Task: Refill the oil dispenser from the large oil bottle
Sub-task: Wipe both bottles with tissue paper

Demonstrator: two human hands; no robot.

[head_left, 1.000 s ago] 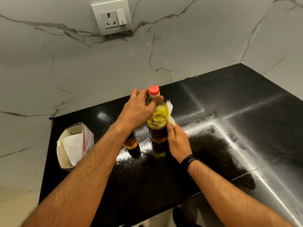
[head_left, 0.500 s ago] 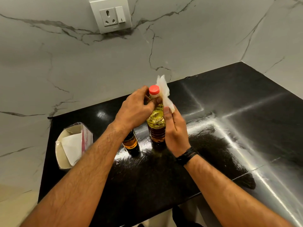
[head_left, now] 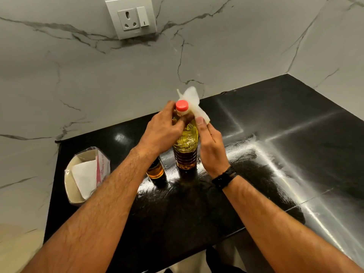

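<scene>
One red-capped large oil bottle (head_left: 186, 146) upright mid-worktop (head_left: 295, 134), left hand (head_left: 163, 133) gripping its neck, right hand (head_left: 211, 148) pinching one white tissue (head_left: 194, 103) beside cap, one oil dispenser (head_left: 155, 170) just left, one tissue box (head_left: 86, 174) near left edge.

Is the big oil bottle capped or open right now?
Capped: the red cap sits on the bottle neck, which the left hand grips.

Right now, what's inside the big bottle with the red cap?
Yellow oil fills the big bottle; the red cap is on. The left hand covers its shoulder.
</scene>
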